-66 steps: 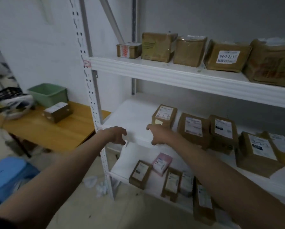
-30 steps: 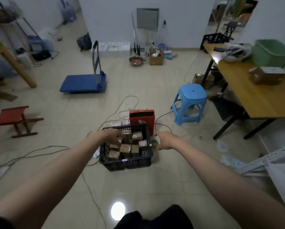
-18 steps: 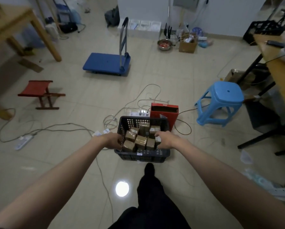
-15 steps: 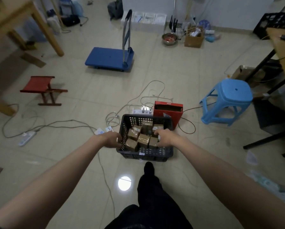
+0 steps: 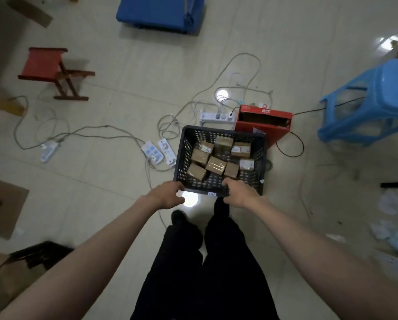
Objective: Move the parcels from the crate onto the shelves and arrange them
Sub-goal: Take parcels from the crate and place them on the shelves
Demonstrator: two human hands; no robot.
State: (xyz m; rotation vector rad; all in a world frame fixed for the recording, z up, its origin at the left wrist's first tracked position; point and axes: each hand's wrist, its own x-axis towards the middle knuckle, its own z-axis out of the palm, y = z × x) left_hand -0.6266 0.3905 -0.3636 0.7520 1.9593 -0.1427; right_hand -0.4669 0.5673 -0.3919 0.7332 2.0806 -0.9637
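Both hands are reaching down at the crate's [image 5: 218, 190] near rim. Left hand [image 5: 164, 196] is curling at its corner, grip unclear. Right hand [image 5: 238, 192] is curling over the rim, gripping it. Parcels [image 5: 216, 166] are lying inside, just beyond both grips, crate sitting on floor [image 5: 115, 176].

The blue flat platform trolley [image 5: 161, 12] is cut off by the top edge, and the light-blue plastic stool [image 5: 373, 100] by the right edge. Print on the brown cardboard parcels [image 5: 216, 166] inside the black perforated plastic crate [image 5: 260, 158] is too small to read. The right hand [image 5: 238, 192] hides part of the crate's near rim.
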